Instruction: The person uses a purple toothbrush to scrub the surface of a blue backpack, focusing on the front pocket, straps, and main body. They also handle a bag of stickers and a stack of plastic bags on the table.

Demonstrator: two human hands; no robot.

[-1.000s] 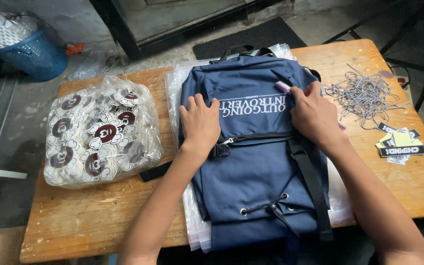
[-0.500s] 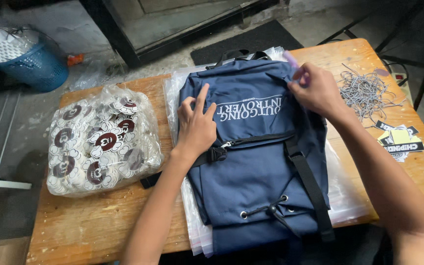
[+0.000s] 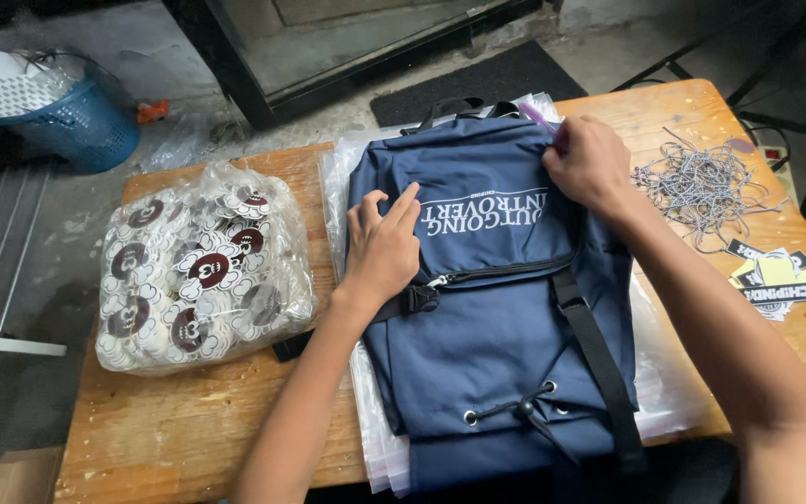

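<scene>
Backpack [image 3: 501, 317], navy blue with white lettering on its flap, is laid flat on a stack of clear plastic sleeves [image 3: 366, 401] in the middle of a wooden table [image 3: 188, 439]. The left hand [image 3: 382, 247] is pressed on the backpack's flap at its left edge, fingers together and extended. The right hand [image 3: 590, 163] is placed at the backpack's upper right corner, fingers curled and pinching the fabric edge. Left of the backpack a clear bag of round patches [image 3: 198, 266] is seen; right of it, a heap of string ties [image 3: 701, 182] and some printed tags [image 3: 776, 280].
</scene>
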